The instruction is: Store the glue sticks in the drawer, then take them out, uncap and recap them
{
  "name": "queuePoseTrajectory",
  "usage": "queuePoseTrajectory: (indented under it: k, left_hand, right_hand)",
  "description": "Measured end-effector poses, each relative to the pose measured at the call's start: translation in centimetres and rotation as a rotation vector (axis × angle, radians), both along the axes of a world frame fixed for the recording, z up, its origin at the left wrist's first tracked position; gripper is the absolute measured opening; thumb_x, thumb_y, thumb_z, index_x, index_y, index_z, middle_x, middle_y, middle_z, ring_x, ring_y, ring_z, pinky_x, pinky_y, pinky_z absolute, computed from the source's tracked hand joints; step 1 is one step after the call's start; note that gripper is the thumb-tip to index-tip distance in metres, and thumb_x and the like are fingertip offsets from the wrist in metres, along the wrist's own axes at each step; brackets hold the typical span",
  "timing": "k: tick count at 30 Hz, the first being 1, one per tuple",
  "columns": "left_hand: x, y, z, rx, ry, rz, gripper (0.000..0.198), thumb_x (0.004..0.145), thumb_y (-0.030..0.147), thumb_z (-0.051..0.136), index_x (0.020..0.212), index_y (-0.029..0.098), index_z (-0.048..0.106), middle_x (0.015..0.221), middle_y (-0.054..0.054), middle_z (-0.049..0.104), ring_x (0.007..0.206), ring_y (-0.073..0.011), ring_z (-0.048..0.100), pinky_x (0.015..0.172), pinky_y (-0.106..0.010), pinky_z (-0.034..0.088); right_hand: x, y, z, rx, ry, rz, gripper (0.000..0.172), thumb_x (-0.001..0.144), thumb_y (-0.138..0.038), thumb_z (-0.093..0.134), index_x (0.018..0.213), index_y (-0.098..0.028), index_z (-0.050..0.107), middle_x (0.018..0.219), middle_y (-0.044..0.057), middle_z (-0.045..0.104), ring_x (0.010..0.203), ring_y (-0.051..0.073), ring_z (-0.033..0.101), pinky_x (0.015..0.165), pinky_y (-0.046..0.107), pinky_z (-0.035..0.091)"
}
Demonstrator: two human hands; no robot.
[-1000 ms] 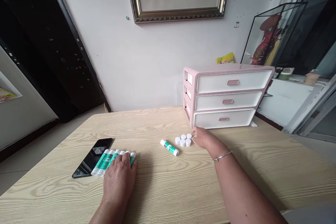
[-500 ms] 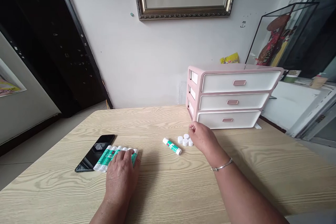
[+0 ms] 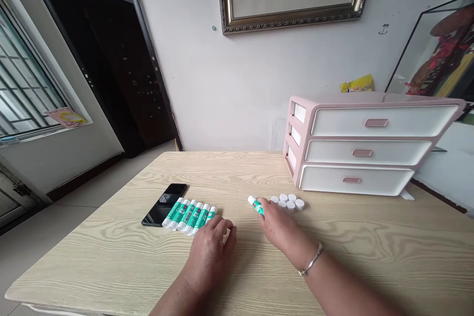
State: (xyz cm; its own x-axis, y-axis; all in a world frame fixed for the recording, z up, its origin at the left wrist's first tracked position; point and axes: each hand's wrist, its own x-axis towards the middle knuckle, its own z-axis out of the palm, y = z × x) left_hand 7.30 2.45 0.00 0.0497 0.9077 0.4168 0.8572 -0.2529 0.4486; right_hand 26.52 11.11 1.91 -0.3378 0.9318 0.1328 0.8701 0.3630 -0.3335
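Note:
Green-and-white glue sticks (image 3: 191,216) lie side by side in a slanted row on the wooden table. My left hand (image 3: 212,253) rests at the row's right end, fingers loosely bent and the thumb apart; its fingertips partly cover the last sticks. A small white patch shows between thumb and fingers, too hidden to name. Further right, my right hand (image 3: 278,223) has its fingers closed on a single glue stick (image 3: 256,205), whose white end points up and left. Beyond that hand sits a cluster of white caps (image 3: 291,198), some partly covered by it.
A black phone (image 3: 159,212) touches the row's left side. At the back right stands a pink-and-white drawer unit (image 3: 363,153), with a yellow packet (image 3: 357,84) behind its top. A framed picture (image 3: 292,22) hangs on the wall above the wooden table (image 3: 122,256).
My right hand has come from beside the white caps onto the single glue stick and closed on it. My left hand has slid rightward along the row. The view has turned left.

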Motion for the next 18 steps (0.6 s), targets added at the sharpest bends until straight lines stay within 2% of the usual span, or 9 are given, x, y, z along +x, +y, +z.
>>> queuePoseTrajectory:
  k: [2, 4, 8, 11, 13, 15, 18]
  left_hand:
    - [0.8, -0.2, 0.7, -0.098, -0.078, 0.018, 0.038, 0.101, 0.040, 0.043, 0.075, 0.021, 0.064, 0.078, -0.004, 0.065, 0.070, -0.0166, 0.060, 0.064, -0.029, 0.039]
    - [1.4, 0.0, 1.3, -0.185, -0.188, 0.023, 0.045, 0.101, 0.046, 0.040, 0.071, 0.020, 0.062, 0.074, -0.003, 0.064, 0.067, -0.0165, 0.058, 0.063, -0.029, 0.038]
    - [1.9, 1.4, 2.0, -0.278, -0.497, -0.042, 0.051, 0.098, 0.058, 0.036, 0.085, 0.019, 0.066, 0.078, -0.003, 0.067, 0.071, -0.0185, 0.061, 0.064, -0.028, 0.043]
    - [2.4, 2.3, 2.2, -0.308, -0.677, -0.066, 0.051, 0.096, 0.060, 0.039, 0.095, 0.017, 0.066, 0.081, -0.004, 0.069, 0.072, -0.0192, 0.063, 0.064, -0.029, 0.047]
    - [2.7, 2.4, 2.3, -0.273, -0.685, -0.062, 0.048, 0.096, 0.058, 0.042, 0.099, 0.016, 0.065, 0.083, -0.005, 0.070, 0.075, -0.0200, 0.064, 0.067, -0.029, 0.048]
    - [2.9, 2.2, 2.3, -0.212, -0.595, -0.051, 0.043, 0.097, 0.054, 0.045, 0.104, 0.016, 0.065, 0.088, -0.007, 0.071, 0.079, -0.0211, 0.065, 0.070, -0.030, 0.048]
    - [3.1, 1.6, 1.8, -0.120, -0.366, -0.051, 0.034, 0.098, 0.047, 0.047, 0.109, 0.019, 0.063, 0.092, -0.007, 0.071, 0.082, -0.0219, 0.065, 0.073, -0.032, 0.048]
  right_hand:
    - [-0.3, 0.0, 0.1, -0.123, 0.230, -0.004, 0.028, 0.097, -0.019, 0.049, 0.124, -0.020, 0.056, 0.095, 0.007, 0.069, 0.082, 0.018, 0.065, 0.067, 0.027, 0.041]
    - [-0.6, -0.3, 0.2, -0.258, 0.482, 0.054, 0.033, 0.099, -0.024, 0.047, 0.132, -0.023, 0.050, 0.090, 0.003, 0.067, 0.070, 0.014, 0.062, 0.063, 0.026, 0.043]
    - [-1.4, -1.5, -0.1, -0.471, 0.862, 0.272, 0.045, 0.098, -0.035, 0.047, 0.142, -0.026, 0.039, 0.091, 0.000, 0.065, 0.056, 0.010, 0.055, 0.050, 0.023, 0.041]
    - [-1.6, -2.2, -0.5, -0.560, 0.922, 0.398, 0.048, 0.097, -0.037, 0.049, 0.144, -0.028, 0.039, 0.098, 0.002, 0.067, 0.064, 0.012, 0.060, 0.050, 0.022, 0.043]
    - [-1.4, -2.1, -0.4, -0.515, 0.884, 0.437, 0.045, 0.096, -0.033, 0.052, 0.140, -0.027, 0.045, 0.097, 0.003, 0.068, 0.076, 0.014, 0.063, 0.058, 0.024, 0.046]
    - [-0.9, -1.9, 0.1, -0.412, 0.808, 0.392, 0.037, 0.095, -0.029, 0.053, 0.132, -0.024, 0.054, 0.087, 0.002, 0.068, 0.077, 0.015, 0.063, 0.064, 0.025, 0.047]
    - [0.0, -1.6, 1.3, -0.308, 0.734, 0.275, 0.028, 0.099, -0.034, 0.046, 0.119, -0.021, 0.061, 0.074, -0.001, 0.065, 0.067, 0.014, 0.058, 0.063, 0.026, 0.044]
